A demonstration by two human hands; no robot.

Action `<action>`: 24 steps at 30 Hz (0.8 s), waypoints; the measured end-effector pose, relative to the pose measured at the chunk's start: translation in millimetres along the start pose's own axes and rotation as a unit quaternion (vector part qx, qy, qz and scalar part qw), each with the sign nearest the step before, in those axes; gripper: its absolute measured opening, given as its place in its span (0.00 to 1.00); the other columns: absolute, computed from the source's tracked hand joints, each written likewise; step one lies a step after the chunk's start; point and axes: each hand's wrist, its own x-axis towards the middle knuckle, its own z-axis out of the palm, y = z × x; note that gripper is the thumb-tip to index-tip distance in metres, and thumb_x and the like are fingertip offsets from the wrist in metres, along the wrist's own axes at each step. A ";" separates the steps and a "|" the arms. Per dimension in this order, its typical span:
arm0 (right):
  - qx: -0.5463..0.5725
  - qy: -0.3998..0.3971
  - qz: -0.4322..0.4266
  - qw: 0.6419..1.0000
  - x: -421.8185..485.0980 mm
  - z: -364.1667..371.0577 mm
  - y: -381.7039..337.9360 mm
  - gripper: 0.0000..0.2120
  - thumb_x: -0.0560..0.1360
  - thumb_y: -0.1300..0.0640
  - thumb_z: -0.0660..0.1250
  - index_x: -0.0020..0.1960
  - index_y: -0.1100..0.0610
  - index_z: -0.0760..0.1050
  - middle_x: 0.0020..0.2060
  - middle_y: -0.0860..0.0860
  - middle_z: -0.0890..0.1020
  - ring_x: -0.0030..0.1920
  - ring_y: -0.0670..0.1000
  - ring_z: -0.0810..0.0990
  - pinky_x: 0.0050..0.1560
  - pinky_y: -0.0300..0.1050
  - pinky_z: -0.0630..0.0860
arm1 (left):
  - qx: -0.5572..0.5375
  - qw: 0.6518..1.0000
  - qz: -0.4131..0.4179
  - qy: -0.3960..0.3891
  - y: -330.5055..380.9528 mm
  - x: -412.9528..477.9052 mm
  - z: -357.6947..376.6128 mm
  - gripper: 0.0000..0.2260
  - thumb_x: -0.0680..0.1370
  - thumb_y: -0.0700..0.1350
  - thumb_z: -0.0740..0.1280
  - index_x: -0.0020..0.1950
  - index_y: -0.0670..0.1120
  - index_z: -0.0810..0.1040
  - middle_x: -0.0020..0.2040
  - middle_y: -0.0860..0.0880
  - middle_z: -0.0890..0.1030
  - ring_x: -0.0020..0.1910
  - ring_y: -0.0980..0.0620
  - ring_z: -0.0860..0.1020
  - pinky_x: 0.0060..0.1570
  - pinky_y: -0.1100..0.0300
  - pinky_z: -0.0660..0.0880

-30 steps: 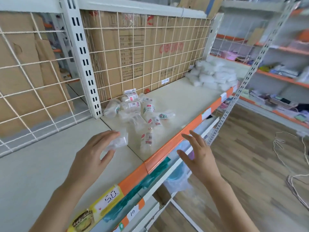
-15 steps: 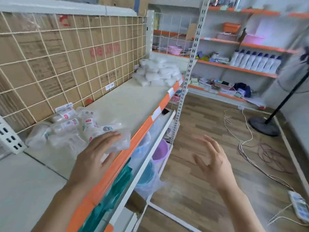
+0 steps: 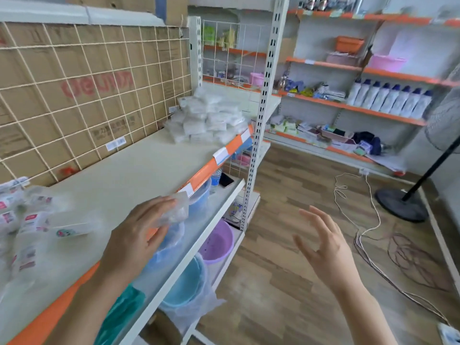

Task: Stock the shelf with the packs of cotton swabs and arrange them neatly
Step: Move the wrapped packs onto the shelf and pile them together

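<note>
Left hand point(image 3: 134, 235): fingers point(image 3: 159, 205) curled over a clear pack of cotton swabs point(image 3: 175, 211), thumb below it, pinching it. The pack sits at the front edge of the shelf point(image 3: 124, 175), just over the orange edge strip point(image 3: 211, 168).

Right hand point(image 3: 326, 247): fingers point(image 3: 316, 217) spread and loose, holding nothing. It's at 3 o'clock of the left hand, out over the wood floor point(image 3: 286, 282), well apart from the shelf.

Pile of swab packs point(image 3: 27, 220) lies at 9 o'clock of the left hand, loose and jumbled on the shelf. The labels are red and white and too blurred to read.

Stack of white packs point(image 3: 209, 118) is at 12 o'clock, at the far end of the same shelf near the upright. Bare shelf between the two groups.

Wire grid point(image 3: 99, 83) backs the shelf, with cardboard behind it.

Lower shelf at 6 o'clock: blue basins point(image 3: 184, 282) and a purple basin point(image 3: 219, 242).

Far right: a row of white bottles point(image 3: 388, 100), a fan stand point(image 3: 398, 202), and cables point(image 3: 368, 245) on the floor.
</note>
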 end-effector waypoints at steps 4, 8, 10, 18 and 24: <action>0.014 0.001 -0.011 1.000 31.3 -7.8 33.3 0.20 0.72 0.46 0.68 0.63 0.47 0.71 0.63 0.52 0.74 0.60 0.57 0.75 0.59 0.55 0.73 | 0.000 1.000 0.003 0.016 13.3 22.8 29.4 0.17 0.75 0.50 0.57 0.63 0.55 0.72 0.62 0.69 0.69 0.62 0.70 0.68 0.57 0.79 0.62; 0.017 -0.002 -0.001 1.000 62.0 0.6 57.1 0.22 0.71 0.56 0.72 0.64 0.51 0.74 0.64 0.52 0.74 0.62 0.57 0.74 0.60 0.56 0.72 | 0.022 1.000 -0.008 0.011 7.3 48.5 52.7 0.18 0.75 0.50 0.58 0.64 0.53 0.72 0.63 0.64 0.71 0.61 0.62 0.71 0.54 0.78 0.63; 0.016 -0.002 -0.006 1.000 82.1 7.0 65.1 0.21 0.71 0.57 0.73 0.63 0.51 0.74 0.63 0.52 0.74 0.63 0.57 0.73 0.60 0.55 0.72 | 0.032 0.999 -0.026 0.012 0.5 65.2 62.0 0.17 0.75 0.47 0.61 0.63 0.51 0.74 0.62 0.58 0.74 0.59 0.57 0.73 0.53 0.77 0.64; 0.002 -0.015 -0.019 1.000 171.1 40.6 86.9 0.20 0.72 0.54 0.71 0.63 0.51 0.73 0.64 0.52 0.74 0.66 0.54 0.70 0.62 0.50 0.68 | 0.034 0.999 -0.036 0.009 -38.9 139.7 92.7 0.17 0.75 0.48 0.60 0.64 0.52 0.75 0.62 0.58 0.75 0.61 0.62 0.72 0.54 0.76 0.65; 0.022 -0.008 -0.037 0.999 237.1 69.5 78.3 0.17 0.74 0.51 0.68 0.62 0.51 0.74 0.63 0.51 0.74 0.65 0.52 0.70 0.61 0.49 0.68 | 0.029 0.999 -0.019 0.036 -68.0 200.9 107.9 0.18 0.75 0.49 0.59 0.63 0.48 0.76 0.61 0.54 0.77 0.60 0.57 0.74 0.56 0.76 0.66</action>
